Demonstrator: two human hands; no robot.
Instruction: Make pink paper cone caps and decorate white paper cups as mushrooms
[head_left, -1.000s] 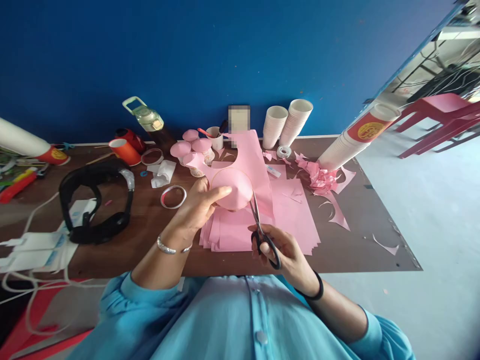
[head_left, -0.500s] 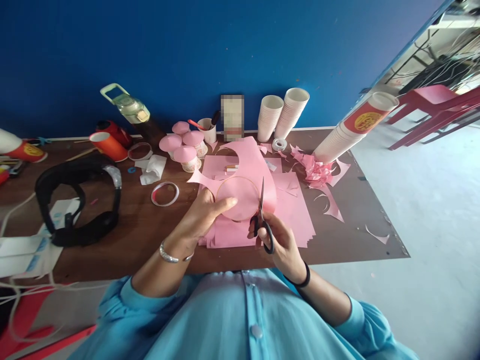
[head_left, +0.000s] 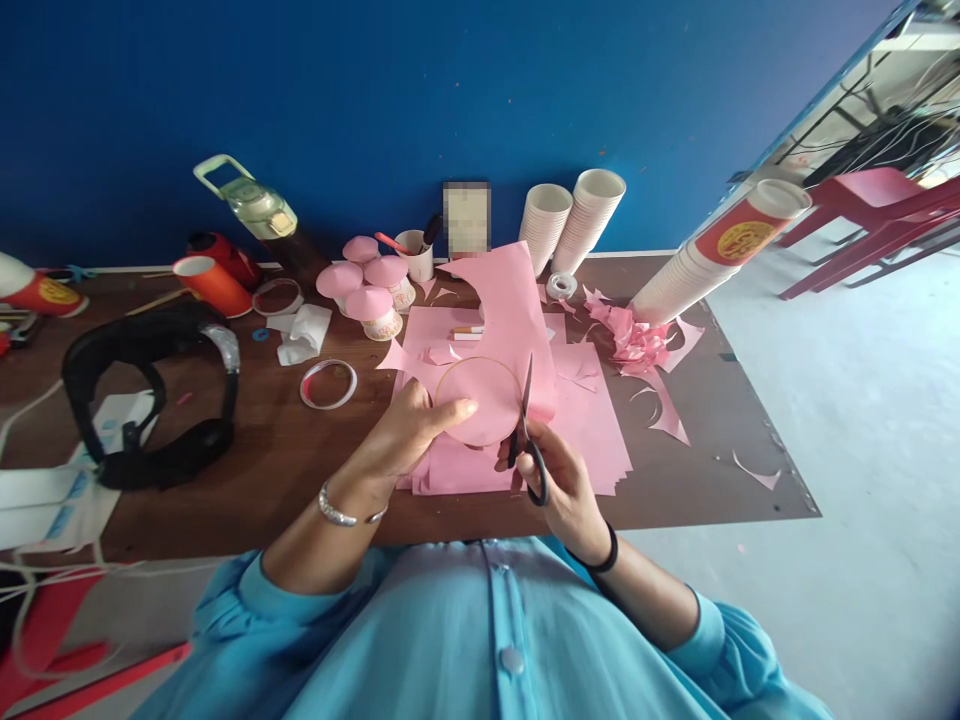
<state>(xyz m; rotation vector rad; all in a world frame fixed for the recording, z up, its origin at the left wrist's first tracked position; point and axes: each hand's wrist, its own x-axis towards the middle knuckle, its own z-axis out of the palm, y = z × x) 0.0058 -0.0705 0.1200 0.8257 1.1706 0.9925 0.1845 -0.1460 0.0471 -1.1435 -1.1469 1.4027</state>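
Observation:
A sheet of pink paper (head_left: pixel 504 300) with curved cut-outs is pinched in my left hand (head_left: pixel 412 430), thumb on top and fingers hidden beneath. On it a drawn circle (head_left: pixel 484 385) shows, partly cut along its lower edge. My right hand (head_left: pixel 559 465) grips black-handled scissors (head_left: pixel 529 435), their blades pointing up at the right edge of the circle. Whether the blades are fully closed is hard to make out. Beneath lies a stack of pink paper (head_left: pixel 592 430).
Pink-topped paper cups (head_left: pixel 373 305) stand at the back, near stacked white cups (head_left: pixel 546 225). Crumpled pink scraps (head_left: pixel 637 340) lie right, by a leaning cup stack (head_left: pixel 690 275). A tape roll (head_left: pixel 328 385) and a black headset (head_left: pixel 150 400) sit left.
The upper part of the pink sheet has bent and shifted slightly, lifting at its top right. Both hands stay nearly in place, the scissors still by the circle's right edge.

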